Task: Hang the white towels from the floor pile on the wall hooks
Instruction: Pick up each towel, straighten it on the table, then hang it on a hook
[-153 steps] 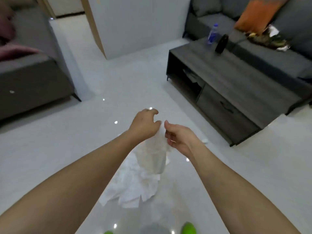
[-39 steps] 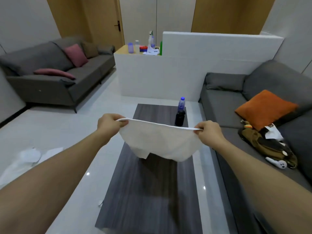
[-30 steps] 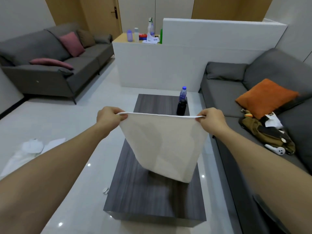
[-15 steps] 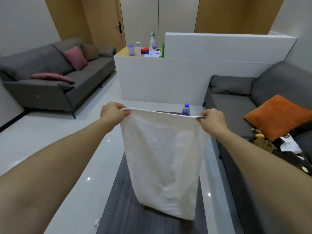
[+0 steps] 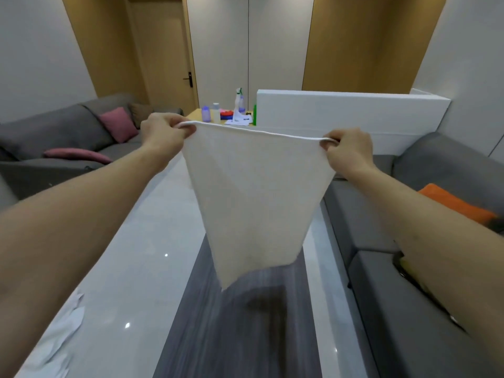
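- Left hand (image 5: 163, 132): fingers curled, pinching the left top corner of the white towel (image 5: 256, 200) between thumb and forefinger.
- Right hand (image 5: 347, 148): fingers curled likewise, pinching the right top corner; the hem is drawn nearly taut between the two hands.
- Towel position: held up at chest height in front of the person, hanging free over the dark coffee table (image 5: 231, 336), touching nothing below; its lower edge hangs uneven, one corner lower.
- Risk, judged: each grip is a corner pinch only. If either slips, the towel would swing down onto the table or floor.
- Risk, judged: no wall hooks are visible in this view; the spread towel blocks part of the forward sight line, so walking with it raised could mean a knock against the table or the grey sofa (image 5: 409, 282) close on the right.
- Count: two hands, one towel in hand, one floor pile (image 5: 54, 339) partly visible at lower left, number of towels in it cannot be told.
- Count, surroundings: two sofas, one table, one door (image 5: 163, 50).
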